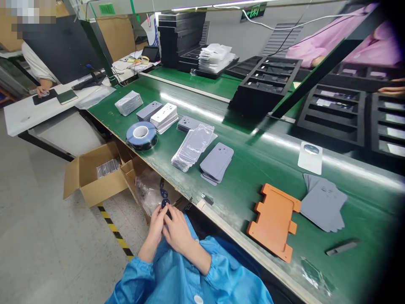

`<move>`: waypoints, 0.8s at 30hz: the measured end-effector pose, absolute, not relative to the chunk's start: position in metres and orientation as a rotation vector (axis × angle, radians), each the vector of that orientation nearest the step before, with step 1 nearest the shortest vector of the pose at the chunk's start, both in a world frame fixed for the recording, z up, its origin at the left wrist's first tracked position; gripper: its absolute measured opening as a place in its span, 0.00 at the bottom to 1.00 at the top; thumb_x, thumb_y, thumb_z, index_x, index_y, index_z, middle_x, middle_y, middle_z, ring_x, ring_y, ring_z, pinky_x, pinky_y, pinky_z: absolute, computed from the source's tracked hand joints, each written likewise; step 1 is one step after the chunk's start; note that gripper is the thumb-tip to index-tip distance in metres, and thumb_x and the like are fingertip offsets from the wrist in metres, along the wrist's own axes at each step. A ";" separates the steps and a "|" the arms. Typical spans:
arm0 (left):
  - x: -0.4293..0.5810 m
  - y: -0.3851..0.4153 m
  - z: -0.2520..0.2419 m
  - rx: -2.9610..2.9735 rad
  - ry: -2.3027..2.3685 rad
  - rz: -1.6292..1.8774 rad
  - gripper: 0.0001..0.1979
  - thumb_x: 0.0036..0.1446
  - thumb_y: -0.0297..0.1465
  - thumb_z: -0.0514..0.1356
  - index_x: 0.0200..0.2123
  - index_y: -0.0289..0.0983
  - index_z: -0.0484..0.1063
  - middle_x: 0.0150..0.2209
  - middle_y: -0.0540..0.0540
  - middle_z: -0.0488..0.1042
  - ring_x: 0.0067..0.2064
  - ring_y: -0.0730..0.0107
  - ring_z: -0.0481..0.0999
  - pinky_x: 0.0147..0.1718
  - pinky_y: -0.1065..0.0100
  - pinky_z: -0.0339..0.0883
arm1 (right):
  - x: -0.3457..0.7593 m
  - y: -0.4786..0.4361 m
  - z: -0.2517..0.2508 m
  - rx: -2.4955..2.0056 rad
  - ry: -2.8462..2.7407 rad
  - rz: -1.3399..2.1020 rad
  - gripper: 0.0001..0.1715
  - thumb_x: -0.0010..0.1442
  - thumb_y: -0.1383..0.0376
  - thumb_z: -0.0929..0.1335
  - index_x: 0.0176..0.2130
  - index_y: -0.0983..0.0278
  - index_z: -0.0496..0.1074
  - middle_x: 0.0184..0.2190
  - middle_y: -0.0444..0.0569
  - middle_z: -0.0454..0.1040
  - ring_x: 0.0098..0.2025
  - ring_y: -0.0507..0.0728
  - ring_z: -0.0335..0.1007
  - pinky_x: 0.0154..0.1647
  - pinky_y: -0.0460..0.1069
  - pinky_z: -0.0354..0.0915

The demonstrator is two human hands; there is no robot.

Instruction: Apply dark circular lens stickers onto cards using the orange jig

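My left hand (pixel 155 228) and my right hand (pixel 179 230) meet in front of my body, just off the table's near edge. Their fingertips are closed together on the end of a strip of dark blue rounded pieces (pixel 163 193), which hangs over an open carton (pixel 128 169); its exact kind is unclear. Nearest on the green table (pixel 177 185) are a grey stack of phone back panels (pixel 217 162) and a plastic-wrapped stack (pixel 193 147). A blue roll of tape (pixel 141 136) lies farther left. To the right is an orange jig (pixel 274 221) with notched edges.
Fanned grey panels (pixel 325 203), a white card (pixel 310 158) and a dark bar-shaped tool (pixel 342 246) lie right. White panels (pixel 164 118) stand farther back. Black trays (pixel 265 82) line the far side, near a person's pink sleeves (pixel 329 36). Another hand (pixel 44 87) is at the left desk.
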State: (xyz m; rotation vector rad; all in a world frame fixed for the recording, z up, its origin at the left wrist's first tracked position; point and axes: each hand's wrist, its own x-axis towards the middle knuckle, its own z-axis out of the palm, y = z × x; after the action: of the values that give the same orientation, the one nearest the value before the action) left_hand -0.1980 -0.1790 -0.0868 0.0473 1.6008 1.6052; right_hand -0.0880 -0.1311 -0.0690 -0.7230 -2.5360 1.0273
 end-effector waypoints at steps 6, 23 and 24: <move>-0.221 -0.184 -0.107 -0.011 1.583 1.589 0.17 0.49 0.41 0.68 0.37 0.35 0.75 0.38 0.40 0.81 0.42 0.58 0.82 0.44 0.60 0.74 | -0.089 -0.132 -0.087 -0.916 -2.099 1.437 0.29 0.60 0.64 0.69 0.60 0.60 0.70 0.63 0.59 0.67 0.64 0.67 0.62 0.65 0.64 0.61; -0.219 -0.185 -0.097 1.274 2.142 1.120 0.20 0.61 0.36 0.62 0.57 0.42 0.74 0.60 0.39 0.72 0.65 0.50 0.66 0.67 0.50 0.53 | -0.088 -0.096 -0.149 -1.108 -1.479 2.104 0.18 0.54 0.56 0.70 0.39 0.66 0.80 0.29 0.49 0.79 0.31 0.56 0.72 0.39 0.52 0.69; -0.218 -0.184 -0.099 1.296 2.151 1.073 0.21 0.61 0.36 0.62 0.57 0.41 0.74 0.58 0.38 0.73 0.63 0.49 0.68 0.65 0.49 0.56 | -0.087 -0.096 -0.149 -1.105 -1.469 2.102 0.19 0.54 0.57 0.70 0.41 0.66 0.80 0.32 0.49 0.80 0.33 0.56 0.73 0.40 0.53 0.70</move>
State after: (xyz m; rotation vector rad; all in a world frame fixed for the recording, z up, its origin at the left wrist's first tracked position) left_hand -0.2178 -0.1836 -0.0993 1.2965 2.1508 1.0733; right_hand -0.0872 -0.0963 -0.1494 -1.1046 -1.4688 2.1017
